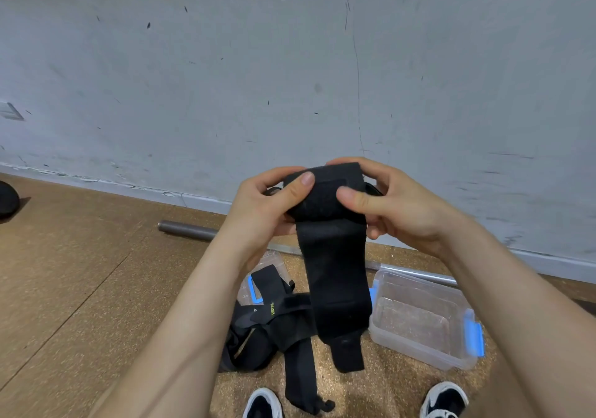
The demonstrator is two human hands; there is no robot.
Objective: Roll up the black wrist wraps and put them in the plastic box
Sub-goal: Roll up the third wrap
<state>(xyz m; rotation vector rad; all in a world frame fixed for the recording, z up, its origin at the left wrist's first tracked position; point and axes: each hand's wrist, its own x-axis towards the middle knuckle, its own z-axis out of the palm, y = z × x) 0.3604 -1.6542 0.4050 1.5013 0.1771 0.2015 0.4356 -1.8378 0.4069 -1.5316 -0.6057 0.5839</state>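
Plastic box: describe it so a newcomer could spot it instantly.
Start at the grey wall and the metal bar along its foot. In front of the bar, right of the hanging wrist wrap, sits an open plastic box. See-through walls and blue latches set it apart from the black wraps heaped beside it.

On the cork floor (pixel 80 272) lie a clear plastic box (pixel 416 349), a heap of black wrist wraps (pixel 274 327) beside it, and a grey metal bar (pixel 187 230)
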